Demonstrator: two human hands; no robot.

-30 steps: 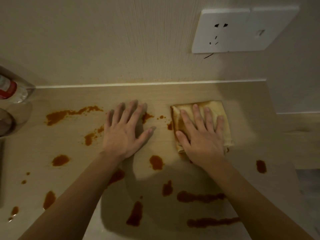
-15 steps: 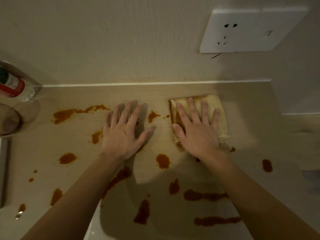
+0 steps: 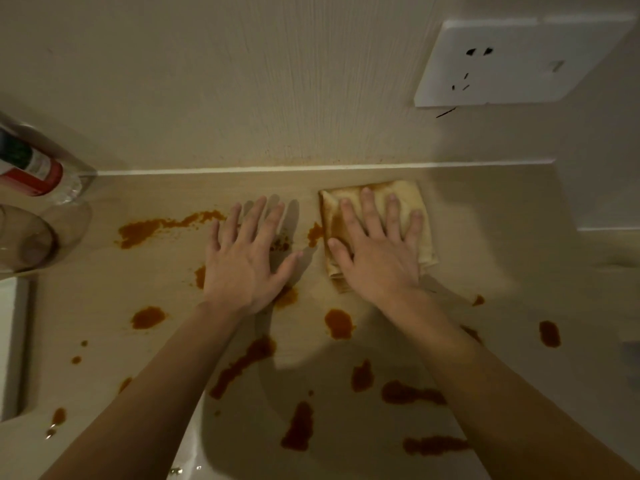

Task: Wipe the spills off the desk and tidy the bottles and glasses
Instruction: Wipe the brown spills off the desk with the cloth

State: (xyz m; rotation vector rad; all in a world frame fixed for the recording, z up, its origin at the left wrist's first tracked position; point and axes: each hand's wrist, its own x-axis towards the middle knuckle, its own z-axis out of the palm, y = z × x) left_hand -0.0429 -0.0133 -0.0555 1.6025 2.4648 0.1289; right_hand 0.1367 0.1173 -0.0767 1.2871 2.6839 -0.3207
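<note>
My right hand [image 3: 377, 258] lies flat, fingers spread, pressing a folded yellow cloth [image 3: 408, 190] onto the pale wooden desk [image 3: 485, 258] near the wall. The cloth's left side is stained orange-brown. My left hand [image 3: 242, 268] rests palm-down on the desk beside it, holding nothing. Orange-brown spills are scattered around: a long streak [image 3: 149, 230] at far left, a blot [image 3: 337, 323] under my right wrist, smears [image 3: 298, 431] nearer to me. A clear bottle with a red label [image 3: 31, 168] and a glass [image 3: 24, 244] stand at the far left.
A white wall socket [image 3: 512, 64] sits on the wall at upper right. A white object [image 3: 10, 344] shows at the left edge. The desk steps back at the right, past the cloth.
My right hand has slid the cloth left and a little toward the wall, over small spots there. The view has shifted left, showing more of the bottle.
</note>
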